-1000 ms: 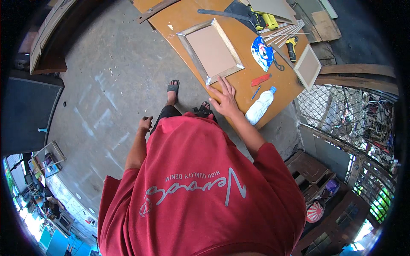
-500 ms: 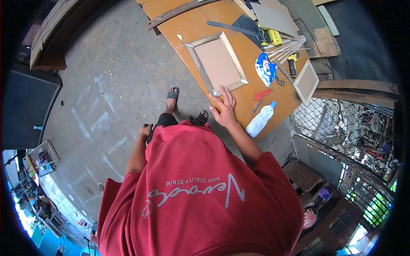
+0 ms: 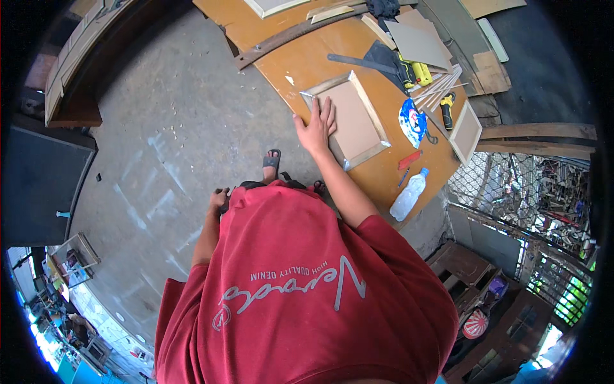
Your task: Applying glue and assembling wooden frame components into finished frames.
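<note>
Wooden picture frame [image 3: 348, 121] lies flat on the orange counter [image 3: 307, 57], backing board up, rotated so one corner points at the near counter edge. It sits close to that near edge, roughly mid-length of the counter.

Right hand [image 3: 314, 128]: palm down, fingers spread wide and flat, pressing on the frame's left rail and the edge of the backing board. Not gripping anything, just bearing on it.

Left hand [image 3: 219, 200]: hanging low beside the hip over the concrete floor [image 3: 160, 147], well apart from the counter. Looks loosely curled; cannot tell if anything is in it.

Around the frame, on the counter:
- red utility knife [image 3: 409, 159] just beside the frame's right corner, blue pen [image 3: 403, 178] near it
- clear plastic bottle [image 3: 409, 195] lying at the near right counter edge
- blue-and-white bag [image 3: 412, 121] right of the frame, touching or nearly so
- second, smaller frame [image 3: 465, 132] further right, by the counter's end
- yellow-black power tool [image 3: 448, 105] and bundle of thin wooden sticks [image 3: 438, 86] beyond the bag
- grey board sheet [image 3: 419, 45] at the far side
- long dark metal strip [image 3: 288, 38] running diagonally across the counter, far-left of the frame

Person wears a red shirt [image 3: 307, 301]; sandalled foot [image 3: 272, 163] on the floor below the counter edge.
</note>
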`<state>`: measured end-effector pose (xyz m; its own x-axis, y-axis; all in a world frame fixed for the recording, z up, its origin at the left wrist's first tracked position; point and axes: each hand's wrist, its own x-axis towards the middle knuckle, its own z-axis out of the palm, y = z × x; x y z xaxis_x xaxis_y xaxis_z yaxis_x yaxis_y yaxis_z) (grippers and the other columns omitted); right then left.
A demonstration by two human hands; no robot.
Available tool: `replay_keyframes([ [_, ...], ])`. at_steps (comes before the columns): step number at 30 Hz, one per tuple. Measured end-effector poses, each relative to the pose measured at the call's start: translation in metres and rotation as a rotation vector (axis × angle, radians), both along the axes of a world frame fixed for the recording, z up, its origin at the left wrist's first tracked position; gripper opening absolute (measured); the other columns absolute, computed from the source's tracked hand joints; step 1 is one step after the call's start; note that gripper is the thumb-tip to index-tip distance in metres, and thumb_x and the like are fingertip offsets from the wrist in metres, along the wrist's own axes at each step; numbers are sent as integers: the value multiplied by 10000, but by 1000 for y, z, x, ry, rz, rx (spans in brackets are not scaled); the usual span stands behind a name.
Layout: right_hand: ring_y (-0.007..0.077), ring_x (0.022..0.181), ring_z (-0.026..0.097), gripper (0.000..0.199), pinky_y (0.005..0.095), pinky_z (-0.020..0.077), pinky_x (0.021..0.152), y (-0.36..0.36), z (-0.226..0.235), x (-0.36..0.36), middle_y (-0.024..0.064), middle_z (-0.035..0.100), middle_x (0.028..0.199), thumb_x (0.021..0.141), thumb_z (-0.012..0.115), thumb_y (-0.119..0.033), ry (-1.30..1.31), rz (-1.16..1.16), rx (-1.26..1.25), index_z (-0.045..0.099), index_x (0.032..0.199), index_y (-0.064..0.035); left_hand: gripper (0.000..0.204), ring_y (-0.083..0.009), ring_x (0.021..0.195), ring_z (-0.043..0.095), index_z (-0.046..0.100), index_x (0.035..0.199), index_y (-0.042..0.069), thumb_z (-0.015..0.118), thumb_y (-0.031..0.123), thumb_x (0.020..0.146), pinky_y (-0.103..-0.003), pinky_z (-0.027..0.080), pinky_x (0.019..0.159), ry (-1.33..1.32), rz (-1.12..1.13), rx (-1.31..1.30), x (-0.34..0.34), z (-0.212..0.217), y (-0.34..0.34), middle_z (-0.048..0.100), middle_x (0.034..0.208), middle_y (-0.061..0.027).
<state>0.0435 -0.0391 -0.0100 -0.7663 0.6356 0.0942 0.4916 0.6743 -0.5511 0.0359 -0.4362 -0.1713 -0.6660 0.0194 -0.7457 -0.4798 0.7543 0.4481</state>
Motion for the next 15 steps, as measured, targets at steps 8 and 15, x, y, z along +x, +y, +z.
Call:
replay_keyframes([
  [8,429,1437,145,789,589,145,1107,-11,1,-23,270,169,1558,848,629,-462,-90,-13,161,349,1483,-85,485,-236,769,636,615,1168,6,653,376,856,-416,527,642,-165,273,83,-42,-16,-40,670,894,-109],
  [15,421,1435,157,768,576,156,1109,-21,13,-36,275,188,1549,856,619,-442,-114,31,222,368,1463,-45,495,-235,812,652,631,1148,-36,661,361,854,-392,532,698,-141,167,102,-46,-24,-48,694,940,-135],
])
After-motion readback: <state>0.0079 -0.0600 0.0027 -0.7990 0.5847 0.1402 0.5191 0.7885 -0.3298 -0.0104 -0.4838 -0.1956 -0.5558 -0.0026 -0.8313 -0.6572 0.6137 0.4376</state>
